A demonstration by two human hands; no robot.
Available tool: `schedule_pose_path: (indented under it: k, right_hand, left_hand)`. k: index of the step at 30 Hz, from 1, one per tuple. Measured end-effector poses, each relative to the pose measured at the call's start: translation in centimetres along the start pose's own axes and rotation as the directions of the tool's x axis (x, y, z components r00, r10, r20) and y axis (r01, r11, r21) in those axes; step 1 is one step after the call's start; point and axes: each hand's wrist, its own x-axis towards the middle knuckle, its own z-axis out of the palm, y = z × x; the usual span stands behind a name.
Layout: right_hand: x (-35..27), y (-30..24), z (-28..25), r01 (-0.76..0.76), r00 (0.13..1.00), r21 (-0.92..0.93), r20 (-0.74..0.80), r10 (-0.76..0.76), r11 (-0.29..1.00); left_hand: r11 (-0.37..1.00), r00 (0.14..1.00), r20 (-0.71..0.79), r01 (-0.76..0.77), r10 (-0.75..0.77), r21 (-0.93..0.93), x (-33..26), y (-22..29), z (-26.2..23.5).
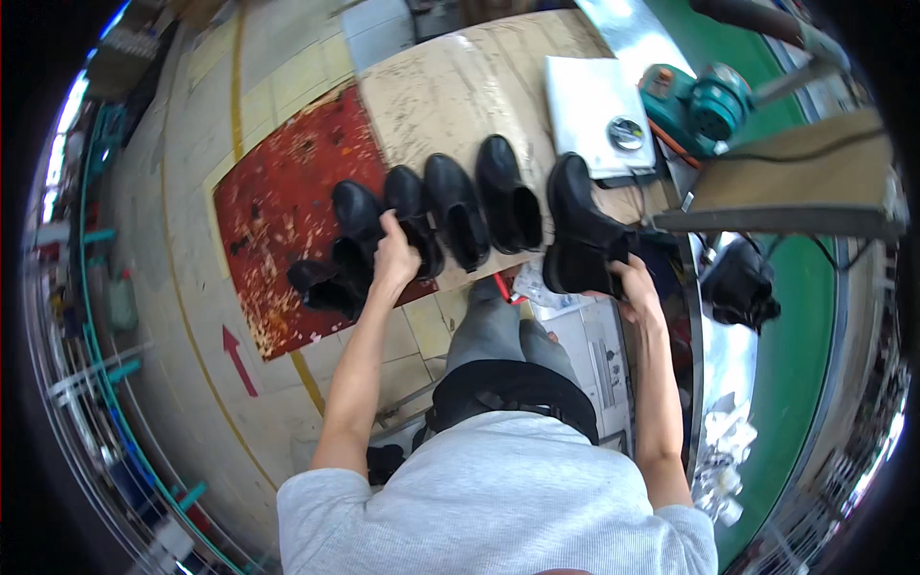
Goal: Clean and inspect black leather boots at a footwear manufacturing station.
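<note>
Several black ankle boots stand in a row along the near edge of the table. My left hand is closed on the shaft of one black boot, toward the row's left; its curled fingers are partly hidden. At the right end, my right hand grips the opening of a larger-looking black boot, its fingers partly inside the shaft. Between my hands stand two more boots, a middle one and a right one. Left of my left hand are another boot and one lying tilted.
The table has a worn red panel and a pale wooden board. A white box-shaped device with a round dial and a green motor stand far right. Near them are a brown board, cables and a black item.
</note>
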Motion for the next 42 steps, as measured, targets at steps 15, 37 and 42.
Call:
schedule_pose_path:
  k: [15,37,42]
  right_hand:
    - [-0.3,13.9,-4.1,-0.059,0.883,0.889,0.259,-0.391,0.454]
    - [-8.0,19.4,-17.9,0.153,0.891,0.962,-0.034,-0.453,0.227]
    - [-8.4,21.0,-20.1,0.077,0.857,0.971,0.052,-0.513,0.228]
  left_hand:
    - [-0.398,0.760,-0.042,0.292,0.649,-0.870,-5.6,0.3,-3.2]
    - [-0.194,0.464,0.128,0.584,0.876,-0.788,-21.0,15.2,12.1]
    - [-0.184,0.460,0.204,0.666,0.864,-0.722,-21.2,15.2,14.2]
